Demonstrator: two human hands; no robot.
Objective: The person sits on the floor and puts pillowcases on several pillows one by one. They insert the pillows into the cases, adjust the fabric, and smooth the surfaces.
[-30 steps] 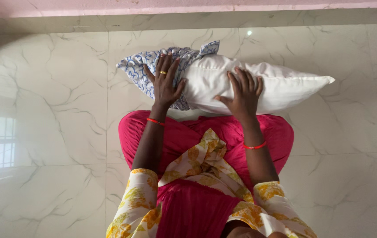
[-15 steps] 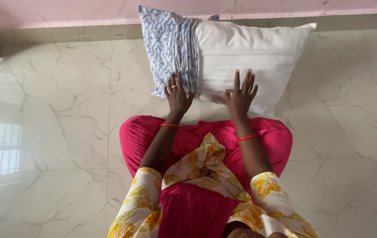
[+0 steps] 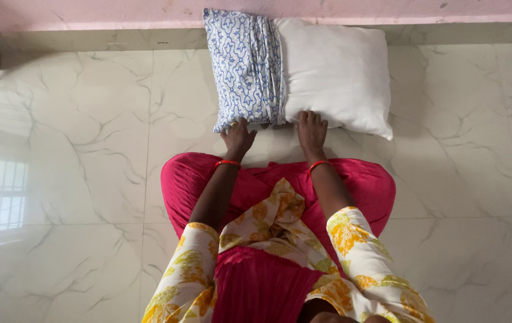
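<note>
White and plump, the square cotton pillow (image 3: 336, 75) lies flat on the glossy marble-patterned floor tiles (image 3: 76, 179), its far edge close against the foot of the pink wall (image 3: 88, 12). A blue-and-white patterned fabric pillowcase (image 3: 245, 69) is pulled over the pillow's left end only, bunched in folds where it meets the bare white part.

Both hands sit at the pillow's near edge. The left hand (image 3: 237, 137) is at the lower corner of the patterned pillowcase, its fingers curled onto the hem and clamped on the cloth, a gold ring just showing at the fabric's edge. The right hand (image 3: 311, 133) presses on the white pillow beside the gathered folds, its fingers held together and bent over the near edge; whether they pinch the fabric or only rest on it I cannot tell.

Each wrist carries a thin red bangle (image 3: 227, 162). The person sits on the floor just in front of the pillow, knees spread under a bright pink garment (image 3: 268, 179), with yellow leaf-print sleeves (image 3: 187, 269) and a matching printed scarf (image 3: 274, 221) falling down the middle.
</note>
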